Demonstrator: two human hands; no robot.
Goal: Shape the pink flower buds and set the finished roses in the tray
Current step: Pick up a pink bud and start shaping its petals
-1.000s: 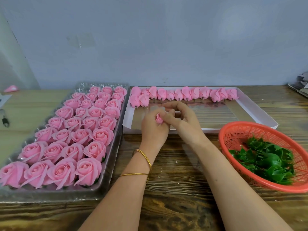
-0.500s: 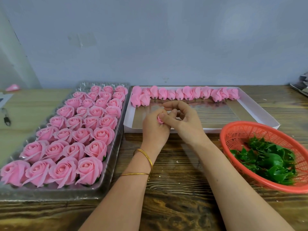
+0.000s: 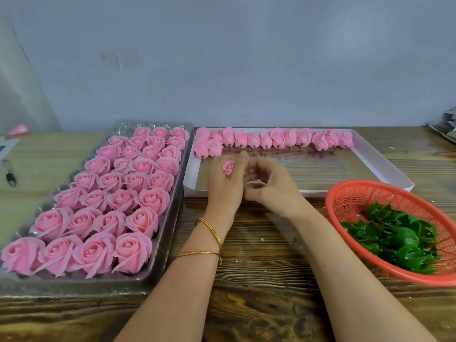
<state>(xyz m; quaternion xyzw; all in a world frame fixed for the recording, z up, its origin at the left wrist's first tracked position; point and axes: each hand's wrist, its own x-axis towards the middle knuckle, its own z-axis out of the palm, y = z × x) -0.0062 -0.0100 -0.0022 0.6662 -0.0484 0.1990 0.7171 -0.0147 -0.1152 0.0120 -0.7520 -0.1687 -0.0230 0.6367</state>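
Observation:
My left hand (image 3: pixel 223 186) grips a small pink bud (image 3: pixel 228 167) whose spiral centre shows above the fingers. My right hand (image 3: pixel 270 185) sits just to the right of it, fingers curled loosely, off the bud and holding nothing that I can see. A row of several unshaped pink buds (image 3: pixel 271 140) lies along the far edge of a white shallow box (image 3: pixel 385 169). On the left, a clear plastic tray (image 3: pixel 172 218) holds several finished pink roses (image 3: pixel 133 251) in rows; its far row has bare cells at the left.
An orange mesh basket (image 3: pixel 345 201) with green leaf calyxes (image 3: pixel 394 238) stands at the right. The wooden table (image 3: pixel 259 280) carries everything. A small dark tool (image 3: pixel 9 175) lies at the far left. A grey wall rises behind.
My right hand has let go of the bud's top and drawn a little to the right. More of the bud now shows in my left hand.

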